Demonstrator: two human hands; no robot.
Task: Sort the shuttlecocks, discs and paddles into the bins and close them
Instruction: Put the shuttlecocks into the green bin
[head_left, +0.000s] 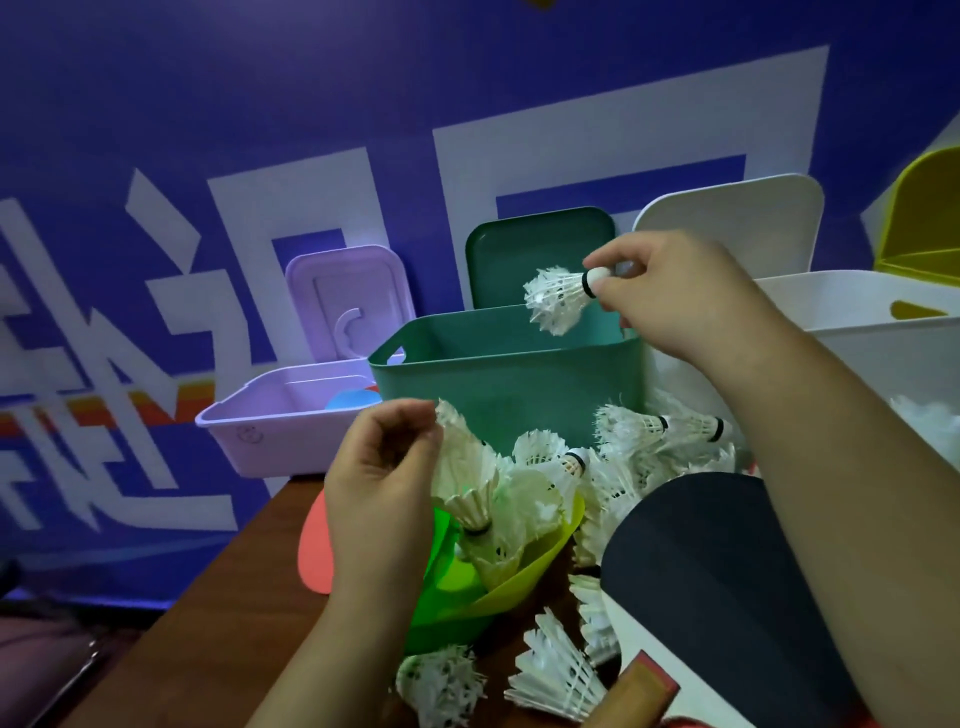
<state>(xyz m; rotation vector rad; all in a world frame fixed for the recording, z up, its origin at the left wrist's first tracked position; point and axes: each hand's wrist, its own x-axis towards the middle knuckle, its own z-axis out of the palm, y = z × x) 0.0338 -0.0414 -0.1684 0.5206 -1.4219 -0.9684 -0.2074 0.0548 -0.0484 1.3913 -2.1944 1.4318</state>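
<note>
My right hand (675, 296) pinches a white shuttlecock (556, 297) by its cork above the open green bin (509, 374). My left hand (384, 483) pinches the feathers of another shuttlecock (465, 467) lifted from a pile of shuttlecocks (613, 467) on the brown table (218, 634). Under the pile lie a yellow disc (535, 571), a green disc (441, 597) and a red disc (311, 545). A black-faced paddle (691, 561) lies below my right forearm. The white bin (862, 343) at right holds shuttlecocks.
A lilac bin (270, 421) with a blue disc inside stands at left, its lid (348, 301) propped behind. Green lid (535, 254) and white lid (737, 223) lean on the blue wall. A yellow bin (924, 228) shows at far right. The table's left edge drops off.
</note>
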